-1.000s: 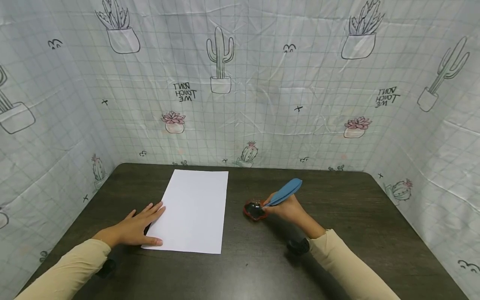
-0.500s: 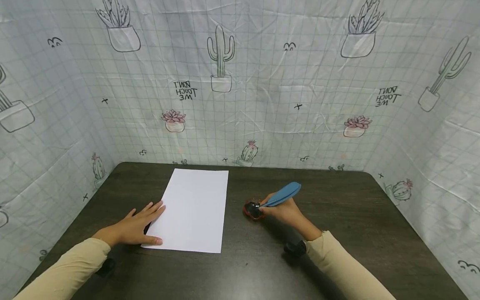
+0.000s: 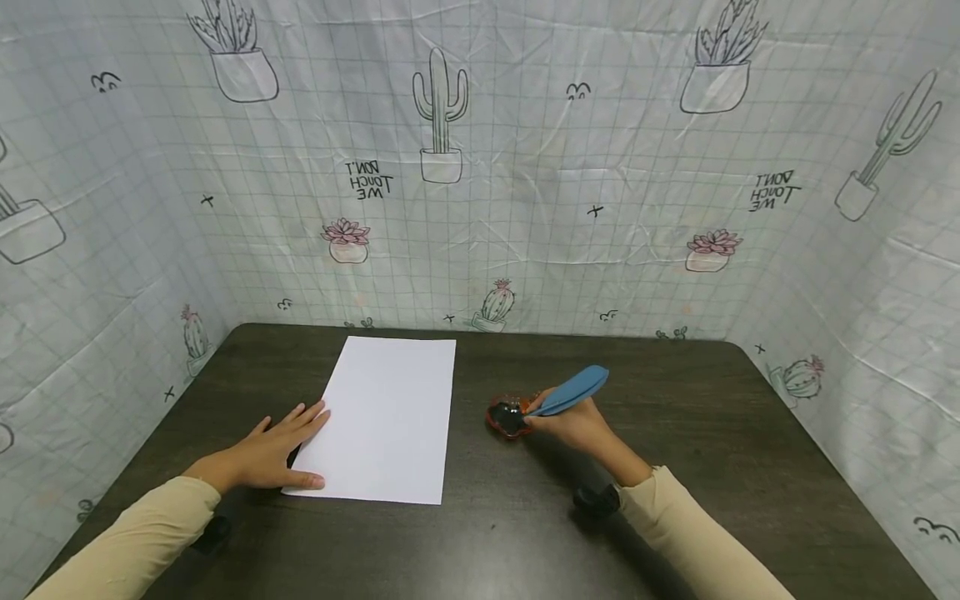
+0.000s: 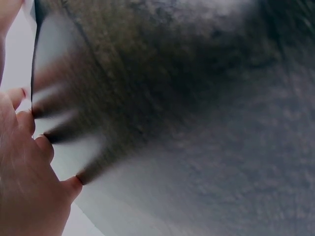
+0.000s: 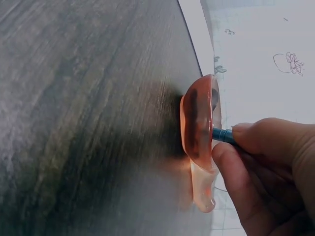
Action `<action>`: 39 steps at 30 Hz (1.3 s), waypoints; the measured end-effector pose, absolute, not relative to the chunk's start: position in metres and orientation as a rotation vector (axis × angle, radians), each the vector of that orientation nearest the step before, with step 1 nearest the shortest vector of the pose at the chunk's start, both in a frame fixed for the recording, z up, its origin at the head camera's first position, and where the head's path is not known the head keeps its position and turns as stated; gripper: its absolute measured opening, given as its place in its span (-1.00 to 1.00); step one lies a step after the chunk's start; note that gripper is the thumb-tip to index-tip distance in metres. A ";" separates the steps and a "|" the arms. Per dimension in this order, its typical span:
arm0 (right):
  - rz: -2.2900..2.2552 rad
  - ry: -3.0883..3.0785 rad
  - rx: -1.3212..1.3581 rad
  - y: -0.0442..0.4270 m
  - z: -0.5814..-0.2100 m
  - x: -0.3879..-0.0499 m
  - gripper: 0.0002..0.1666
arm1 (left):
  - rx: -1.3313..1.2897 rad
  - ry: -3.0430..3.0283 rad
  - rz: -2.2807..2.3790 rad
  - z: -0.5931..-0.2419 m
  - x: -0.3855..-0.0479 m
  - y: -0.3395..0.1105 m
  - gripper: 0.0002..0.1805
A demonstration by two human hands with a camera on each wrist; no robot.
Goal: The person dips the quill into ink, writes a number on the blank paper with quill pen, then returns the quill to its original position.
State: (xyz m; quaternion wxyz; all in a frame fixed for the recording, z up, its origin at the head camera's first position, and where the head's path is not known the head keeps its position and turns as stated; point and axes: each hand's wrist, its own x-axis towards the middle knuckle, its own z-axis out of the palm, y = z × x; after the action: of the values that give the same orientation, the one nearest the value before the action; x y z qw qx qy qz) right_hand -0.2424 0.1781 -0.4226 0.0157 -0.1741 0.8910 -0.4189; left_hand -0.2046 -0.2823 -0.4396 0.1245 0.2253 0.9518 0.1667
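A blue feather quill pen [image 3: 573,390] is pinched between thumb and fingers of my right hand [image 3: 576,423]. Its lower end is over a small red translucent dish [image 3: 491,426] filled with dark liquid [image 3: 507,417]; whether the tip touches the liquid is hidden. In the right wrist view the pen's blue shaft [image 5: 223,135] meets the rim of the dish [image 5: 194,120], which has a clear orange handle [image 5: 202,189]. My left hand [image 3: 266,454] lies with fingers spread over the left edge of a blank white sheet of paper [image 3: 382,417].
Both the sheet and the dish lie on a dark wooden table [image 3: 525,542], the dish to the right of the paper. A white cloth [image 3: 525,208] printed with cacti hangs behind the table and along both sides.
My right hand with the quill pen shifted slightly left, then back right, staying at the dish. The left hand and paper have kept still.
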 end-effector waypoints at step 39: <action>-1.297 2.809 -0.378 0.175 -0.417 -0.245 -0.95 | 0.598 2.708 0.511 -0.438 -0.210 -0.280 0.19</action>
State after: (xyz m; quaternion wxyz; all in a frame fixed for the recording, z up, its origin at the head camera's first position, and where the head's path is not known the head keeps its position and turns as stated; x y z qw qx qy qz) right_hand -0.2451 0.1750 -0.4171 0.0122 -0.1214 0.9011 -0.4162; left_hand -0.2101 -0.2797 -0.4383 0.1600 0.2093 0.9479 0.1790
